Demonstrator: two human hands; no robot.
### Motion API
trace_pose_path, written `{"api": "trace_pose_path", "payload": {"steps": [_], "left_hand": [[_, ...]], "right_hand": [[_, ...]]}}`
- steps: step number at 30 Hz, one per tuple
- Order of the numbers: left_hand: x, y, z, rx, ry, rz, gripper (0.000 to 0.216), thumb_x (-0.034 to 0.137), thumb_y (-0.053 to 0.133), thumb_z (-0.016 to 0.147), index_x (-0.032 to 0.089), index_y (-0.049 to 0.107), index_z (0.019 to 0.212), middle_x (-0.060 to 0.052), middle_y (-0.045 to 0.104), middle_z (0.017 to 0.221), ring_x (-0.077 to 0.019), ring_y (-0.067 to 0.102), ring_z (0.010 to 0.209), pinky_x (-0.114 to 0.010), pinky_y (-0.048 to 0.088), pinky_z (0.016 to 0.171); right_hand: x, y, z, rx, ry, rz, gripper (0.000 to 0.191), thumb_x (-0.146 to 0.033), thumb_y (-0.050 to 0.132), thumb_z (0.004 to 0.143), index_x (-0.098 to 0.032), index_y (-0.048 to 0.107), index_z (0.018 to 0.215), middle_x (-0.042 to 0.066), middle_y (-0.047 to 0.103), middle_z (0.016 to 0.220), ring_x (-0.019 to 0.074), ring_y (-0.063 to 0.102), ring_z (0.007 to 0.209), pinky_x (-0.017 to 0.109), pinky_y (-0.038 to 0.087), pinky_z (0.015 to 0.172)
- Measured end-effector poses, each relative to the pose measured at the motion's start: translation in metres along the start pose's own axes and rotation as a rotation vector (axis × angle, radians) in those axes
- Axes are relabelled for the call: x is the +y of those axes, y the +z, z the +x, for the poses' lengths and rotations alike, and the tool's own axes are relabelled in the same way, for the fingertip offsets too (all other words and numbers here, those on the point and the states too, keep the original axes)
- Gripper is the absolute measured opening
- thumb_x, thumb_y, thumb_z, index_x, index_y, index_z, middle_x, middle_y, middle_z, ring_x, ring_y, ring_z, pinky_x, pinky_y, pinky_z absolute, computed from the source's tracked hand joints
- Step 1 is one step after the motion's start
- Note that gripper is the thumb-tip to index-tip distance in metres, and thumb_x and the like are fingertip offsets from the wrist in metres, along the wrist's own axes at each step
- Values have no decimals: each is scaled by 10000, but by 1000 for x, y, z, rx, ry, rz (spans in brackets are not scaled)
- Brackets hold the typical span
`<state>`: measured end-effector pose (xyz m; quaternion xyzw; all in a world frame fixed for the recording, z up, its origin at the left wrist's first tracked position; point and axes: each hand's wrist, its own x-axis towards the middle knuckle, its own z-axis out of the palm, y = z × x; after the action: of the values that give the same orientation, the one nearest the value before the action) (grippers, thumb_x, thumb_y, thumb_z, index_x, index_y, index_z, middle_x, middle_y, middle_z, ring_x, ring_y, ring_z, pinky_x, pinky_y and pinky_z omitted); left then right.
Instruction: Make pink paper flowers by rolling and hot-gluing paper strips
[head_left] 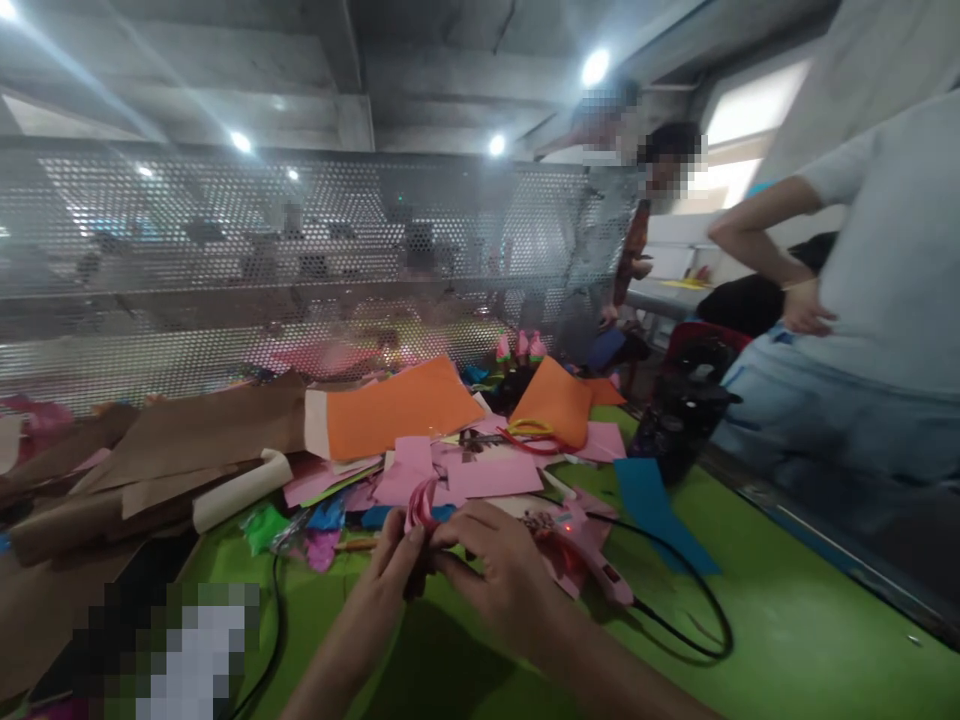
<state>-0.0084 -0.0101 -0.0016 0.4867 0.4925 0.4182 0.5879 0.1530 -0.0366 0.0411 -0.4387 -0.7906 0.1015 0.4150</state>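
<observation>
My left hand (394,560) is closed on a pink curled paper piece (422,503), whose layered folds stand up between the fingers. My right hand (491,555) meets it from the other side, thumb and fingers pinched together at the lower part of the piece. What lies between those fingertips is mostly hidden. Just right of my right hand lies a pink glue gun (596,560) with a red light and a black cord (724,625). Cut pink sheets (495,477) are spread behind both hands.
Orange sheets (397,408), brown paper (217,430) and scissors with red and yellow handles (531,432) lie at the back of the green table (810,600). A blue strip (667,515) is at right. A perforated metal screen (300,260) stands behind; a person (892,280) stands at right.
</observation>
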Motion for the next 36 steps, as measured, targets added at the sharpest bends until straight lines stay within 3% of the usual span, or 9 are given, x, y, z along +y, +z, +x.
{"api": "trace_pose_path", "payload": {"steps": [5,8,11,20,25,27,28,31,36], "left_hand": [[0,6,0,-5,95,21,496,611,566,762,226,622,1070,-77,661,1083,-289,530,1169,-340,452,948],[1,9,2,-58,179,33,441,612,571,767,210,619,941,-34,635,810,-244,589,920,-288,484,779],[0,9,5,-78,211,37,446,629,556,776,206,609,908,-8,593,769,-199,563,789,-266,469,710],[13,6,-4,-112,105,-49,492,566,612,755,250,632,1132,-10,629,677,-228,613,728,-290,508,689],[18,5,-6,-98,62,-54,682,576,578,787,189,499,1343,-20,643,662,-191,607,617,-267,502,614],[16,3,-5,-82,17,-52,737,582,561,799,197,417,1410,-54,696,772,-215,644,708,-281,513,662],[16,2,-5,-50,-15,-58,735,565,572,799,191,419,1412,-90,711,965,-238,655,881,-282,512,749],[15,-1,-4,17,-62,-46,730,524,575,817,177,387,1432,-91,539,1369,-254,481,1262,-270,443,945],[14,-2,-5,-54,-68,-31,743,538,544,838,188,333,1458,-85,481,1432,-277,373,1355,-348,360,1062]], "right_hand": [[0,3,-2,17,32,-44,113,-89,624,828,-197,655,837,23,644,790,166,586,768,251,436,688],[-1,3,-2,-32,20,-116,133,-65,610,808,-192,639,835,22,635,801,163,574,769,247,418,682],[-2,1,-2,-101,-11,-199,113,-79,596,805,-190,616,803,26,631,798,172,568,769,259,407,684],[-5,-1,-2,-43,14,-86,100,-101,616,826,-191,642,860,26,643,839,163,584,817,246,426,734],[-4,-2,0,32,90,57,170,-46,634,790,-203,630,856,17,636,851,171,583,830,255,434,729],[0,-3,3,82,117,111,151,-54,641,794,-200,621,824,8,621,823,159,580,777,250,430,687],[2,-4,4,95,122,131,145,-55,647,792,-196,618,810,7,616,808,159,580,767,251,432,679],[8,-6,8,110,115,199,128,-70,646,802,-195,625,815,9,621,812,157,584,764,254,443,674],[9,-6,7,76,94,232,148,-57,631,816,-204,633,834,4,619,816,155,590,786,252,446,693]]}}
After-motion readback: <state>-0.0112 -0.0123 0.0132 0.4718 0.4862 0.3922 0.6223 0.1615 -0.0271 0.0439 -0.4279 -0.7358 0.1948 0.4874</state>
